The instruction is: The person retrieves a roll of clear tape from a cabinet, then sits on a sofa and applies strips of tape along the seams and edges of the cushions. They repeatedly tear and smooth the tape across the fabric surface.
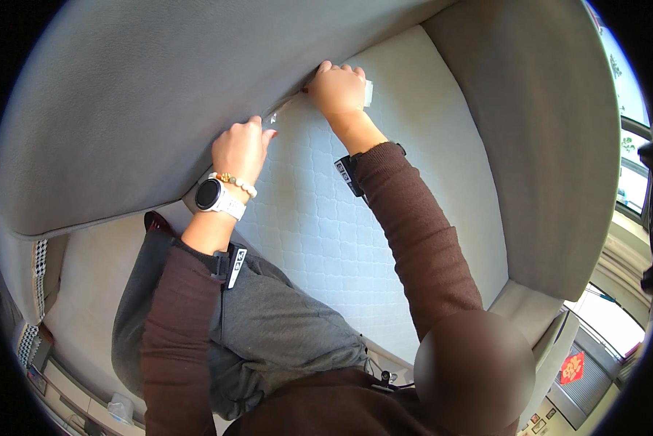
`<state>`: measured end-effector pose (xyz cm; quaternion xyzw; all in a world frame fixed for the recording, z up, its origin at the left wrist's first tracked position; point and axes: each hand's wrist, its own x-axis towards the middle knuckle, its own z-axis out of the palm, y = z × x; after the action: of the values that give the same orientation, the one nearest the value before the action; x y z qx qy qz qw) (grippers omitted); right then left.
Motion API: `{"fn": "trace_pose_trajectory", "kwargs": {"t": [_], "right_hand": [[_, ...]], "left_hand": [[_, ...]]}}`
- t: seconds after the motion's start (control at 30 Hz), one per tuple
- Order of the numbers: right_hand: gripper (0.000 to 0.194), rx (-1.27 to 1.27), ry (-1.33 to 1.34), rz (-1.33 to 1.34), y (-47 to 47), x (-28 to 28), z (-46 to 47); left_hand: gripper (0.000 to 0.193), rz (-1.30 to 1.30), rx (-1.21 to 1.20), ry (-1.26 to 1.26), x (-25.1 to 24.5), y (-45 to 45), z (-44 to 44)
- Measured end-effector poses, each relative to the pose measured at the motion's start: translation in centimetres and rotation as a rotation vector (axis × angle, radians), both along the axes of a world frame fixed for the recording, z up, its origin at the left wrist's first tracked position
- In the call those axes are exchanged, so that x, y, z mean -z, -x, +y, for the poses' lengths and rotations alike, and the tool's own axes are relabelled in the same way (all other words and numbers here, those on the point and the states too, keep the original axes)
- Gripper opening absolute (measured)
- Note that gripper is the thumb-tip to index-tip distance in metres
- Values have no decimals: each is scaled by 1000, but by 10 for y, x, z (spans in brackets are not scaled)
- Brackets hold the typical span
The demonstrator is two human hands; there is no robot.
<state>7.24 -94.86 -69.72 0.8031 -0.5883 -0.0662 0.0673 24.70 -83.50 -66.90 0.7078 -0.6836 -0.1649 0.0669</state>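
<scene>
A light blue quilted sofa pad (315,218) lies over the seat, its far edge running along the crease under the grey sofa backrest (141,98). My right hand (338,90) is curled at that edge and grips the pad there. Beside its knuckles a small pale tag (369,94) sticks out. Lower left along the same crease, my left hand (242,144) presses against the backrest with its thumb apart; its fingertips are hidden. Between both hands lies a small shiny clear piece (273,117), too small to identify.
A grey upholstered armrest (533,152) closes off the right side, with windows (631,169) beyond. My leg in grey trousers (282,316) rests across the seat's near left. Further left are a pale seat section (92,272) and a clear plastic bag (120,407).
</scene>
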Motion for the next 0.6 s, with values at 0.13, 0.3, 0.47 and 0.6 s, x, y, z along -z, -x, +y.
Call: {"fn": "trace_pose_trajectory", "kwargs": {"t": [0.13,0.3,0.47,0.6], "right_hand": [[26,47,-85,-100,-3,-11,-3],[12,40,-112,-132,-5,-15,-6],[21,34,-124,-59,-8,-12,-5],[28,77,-224,-16,-7,-15,-9]], "left_hand": [[31,372,-348,-152,12,6,1],[22,1057,-969,-61,41,43,1],[17,780,-1005,15,58,57,-1],[16,865,-1009,91,57,50,5]]}}
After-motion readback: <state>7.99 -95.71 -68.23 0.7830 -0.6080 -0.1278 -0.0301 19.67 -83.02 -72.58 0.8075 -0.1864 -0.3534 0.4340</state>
